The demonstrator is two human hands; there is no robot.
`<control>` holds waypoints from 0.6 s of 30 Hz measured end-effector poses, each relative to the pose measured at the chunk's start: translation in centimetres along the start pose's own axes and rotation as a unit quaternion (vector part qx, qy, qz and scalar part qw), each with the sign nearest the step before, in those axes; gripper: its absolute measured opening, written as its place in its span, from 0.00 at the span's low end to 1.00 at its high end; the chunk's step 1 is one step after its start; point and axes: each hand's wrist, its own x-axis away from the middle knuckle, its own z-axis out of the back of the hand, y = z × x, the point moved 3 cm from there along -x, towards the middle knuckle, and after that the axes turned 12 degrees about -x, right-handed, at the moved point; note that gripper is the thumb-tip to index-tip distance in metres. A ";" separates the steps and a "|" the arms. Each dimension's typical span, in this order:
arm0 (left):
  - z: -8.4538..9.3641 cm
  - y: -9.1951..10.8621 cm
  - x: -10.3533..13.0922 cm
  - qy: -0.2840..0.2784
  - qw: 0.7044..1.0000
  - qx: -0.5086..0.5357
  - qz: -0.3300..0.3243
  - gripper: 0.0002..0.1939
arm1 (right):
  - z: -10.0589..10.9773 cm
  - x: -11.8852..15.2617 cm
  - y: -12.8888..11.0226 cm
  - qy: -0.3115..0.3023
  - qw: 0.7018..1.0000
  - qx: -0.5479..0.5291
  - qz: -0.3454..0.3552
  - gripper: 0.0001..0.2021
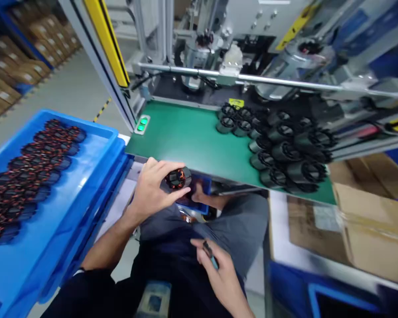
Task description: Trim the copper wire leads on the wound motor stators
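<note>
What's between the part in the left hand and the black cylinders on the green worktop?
Head view: just green worktop, from its front edge across to the black cylinders; nothing else sits between them and the part in the left hand.

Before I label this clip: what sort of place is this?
Likely a factory workstation: a machine behind a green worktop, black cylindrical parts on that worktop, and a blue tray of orange-and-black parts.

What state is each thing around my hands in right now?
Wound stator: held in your left hand
Pen-like tool: held in your right hand
Blue tray: partly filled, stacked on others
Tray stators: grouped in rows
Black cylindrical cores: clustered on the green worktop
Green indicator lights: lit
Cardboard box: whether sealed, unclear
</note>
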 end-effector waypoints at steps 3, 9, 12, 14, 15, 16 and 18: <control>-0.1 2.6 2.7 -0.012 0.999 0.031 -0.012 0.23 | 1.5 -2.1 -3.1 0.061 0.996 -0.007 0.060 0.08; -2.0 4.6 6.1 -0.109 0.982 0.154 0.006 0.26 | 1.5 -6.7 -6.6 0.060 0.986 -0.070 0.139 0.21; -2.6 4.6 7.1 -0.147 0.969 0.197 0.020 0.24 | 1.0 -8.0 -6.3 0.014 0.985 -0.108 0.134 0.10; -3.1 4.5 7.5 -0.148 0.951 0.266 0.046 0.24 | 1.0 -8.3 -5.2 0.010 0.986 -0.133 0.096 0.04; -3.4 4.5 7.6 -0.143 0.938 0.309 0.063 0.25 | 1.0 -8.3 -4.6 0.007 0.986 -0.148 0.074 0.02; -3.7 4.5 7.7 -0.134 0.923 0.351 0.082 0.25 | 1.0 -8.3 -4.1 0.005 0.985 -0.165 0.053 0.03; -4.5 4.6 7.8 -0.116 0.890 0.424 0.118 0.25 | 1.1 -8.2 -3.3 0.003 0.981 -0.193 0.020 0.06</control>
